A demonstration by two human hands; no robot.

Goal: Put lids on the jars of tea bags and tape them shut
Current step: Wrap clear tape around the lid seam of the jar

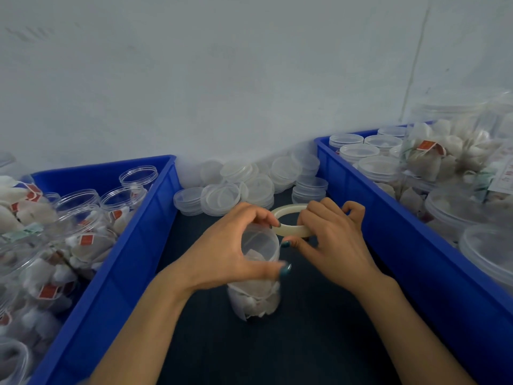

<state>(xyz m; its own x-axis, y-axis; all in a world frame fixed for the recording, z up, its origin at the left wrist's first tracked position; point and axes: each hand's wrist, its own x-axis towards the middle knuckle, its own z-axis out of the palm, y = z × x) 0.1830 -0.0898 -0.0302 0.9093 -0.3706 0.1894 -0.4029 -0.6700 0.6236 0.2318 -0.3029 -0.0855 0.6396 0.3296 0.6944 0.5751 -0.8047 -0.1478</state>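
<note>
A clear jar of tea bags [256,298] stands upright on the dark table between two blue bins, with a clear lid [259,243] on top. My left hand [230,251] grips the jar's top, fingers and thumb curled round the lid's edge. My right hand [333,243] holds a pale roll of tape [288,230] just behind and right of the lid, its thumb reaching towards the lid's rim. Whether tape sticks to the jar cannot be told.
A heap of loose clear lids [249,184] lies at the back by the wall. The left blue bin [116,259] holds open jars of tea bags. The right blue bin [394,232] holds lidded jars.
</note>
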